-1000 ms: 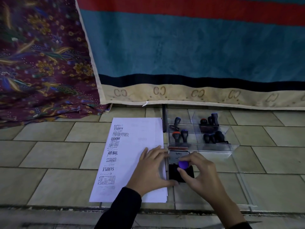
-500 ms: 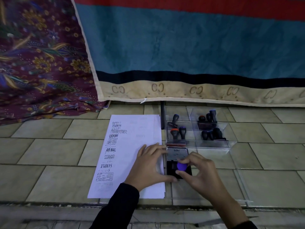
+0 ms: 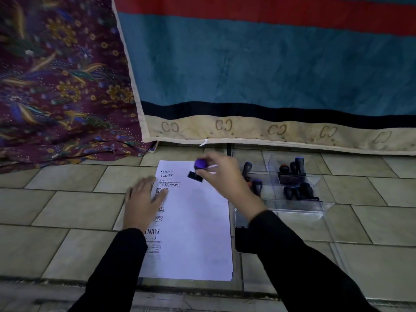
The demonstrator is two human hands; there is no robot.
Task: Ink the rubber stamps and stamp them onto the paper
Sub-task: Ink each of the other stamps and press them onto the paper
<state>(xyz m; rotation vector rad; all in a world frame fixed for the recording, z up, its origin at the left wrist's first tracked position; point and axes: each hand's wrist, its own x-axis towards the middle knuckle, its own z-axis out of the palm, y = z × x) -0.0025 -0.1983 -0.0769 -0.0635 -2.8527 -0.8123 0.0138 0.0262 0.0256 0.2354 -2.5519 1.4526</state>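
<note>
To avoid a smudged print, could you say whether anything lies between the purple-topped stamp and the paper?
Nothing visible does: the right hand holds the purple-topped black rubber stamp over bare white paper, and the left hand rests on the sheet's left edge.

The stamp (image 3: 198,168) has a purple knob and black base. The paper (image 3: 198,221) is white, with black stamped words down its nine-o'clock edge. At ten o'clock, a cloth (image 3: 56,75) is maroon with gold flowers and blue-green leaves. At one o'clock, a towel (image 3: 270,64) shows red, teal and black stripes above a cream band of brown "CC" marks. The floor tiles (image 3: 67,210) are pale olive; both sleeves (image 3: 117,266) are black.
</note>
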